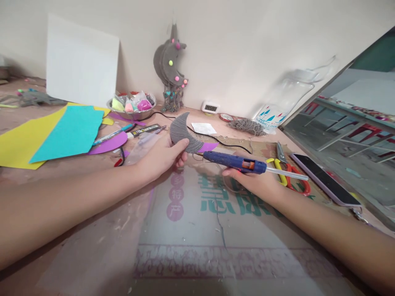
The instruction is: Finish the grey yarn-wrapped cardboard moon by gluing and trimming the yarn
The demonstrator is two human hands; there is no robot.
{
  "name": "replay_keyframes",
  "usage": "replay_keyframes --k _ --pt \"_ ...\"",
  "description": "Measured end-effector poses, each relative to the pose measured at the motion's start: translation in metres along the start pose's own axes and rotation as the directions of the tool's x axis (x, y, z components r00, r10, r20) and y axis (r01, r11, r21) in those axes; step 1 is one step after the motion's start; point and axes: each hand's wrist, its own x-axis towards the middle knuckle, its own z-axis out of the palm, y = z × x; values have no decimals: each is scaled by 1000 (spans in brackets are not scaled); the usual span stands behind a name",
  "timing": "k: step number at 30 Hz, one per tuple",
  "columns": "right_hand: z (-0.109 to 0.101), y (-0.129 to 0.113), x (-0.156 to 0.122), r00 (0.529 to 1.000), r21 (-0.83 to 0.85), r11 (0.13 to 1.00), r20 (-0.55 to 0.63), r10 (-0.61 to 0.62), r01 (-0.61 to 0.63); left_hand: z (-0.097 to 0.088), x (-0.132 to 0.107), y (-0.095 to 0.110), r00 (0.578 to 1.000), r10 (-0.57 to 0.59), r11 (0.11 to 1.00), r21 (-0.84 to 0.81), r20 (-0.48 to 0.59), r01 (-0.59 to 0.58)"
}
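Observation:
Between the thumb and fingers of my left hand (pixel 171 152) is a crescent moon (pixel 182 131), mostly wrapped in grey yarn. Its lower right tip is bare purple (pixel 210 146). My right hand (pixel 249 176) is closed around a dark blue glue gun (pixel 228 160), partly hidden behind it. A clear glue stick (pixel 288 173) juts from the gun's back end. The nozzle points left and lies close to the crescent's lower edge; whether they touch, I cannot tell. Beneath both hands lies a printed plastic sheet (pixel 191 230).
Scissors (pixel 298 181) and a phone (pixel 325 179) lie at the right. Grey yarn (pixel 248 126) rests near a clear bottle (pixel 277 102). A bowl (pixel 131 113) of pompoms, pens and coloured sheets (pixel 68 131) are at the left. A finished-looking moon ornament (pixel 169 61) hangs on the wall.

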Motion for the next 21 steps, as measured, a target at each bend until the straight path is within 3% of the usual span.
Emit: replay_keyframes --k 21 --pt "-2 -2 2 998 -80 994 10 -68 68 2 0 0 1000 2 999 -41 -19 -3"
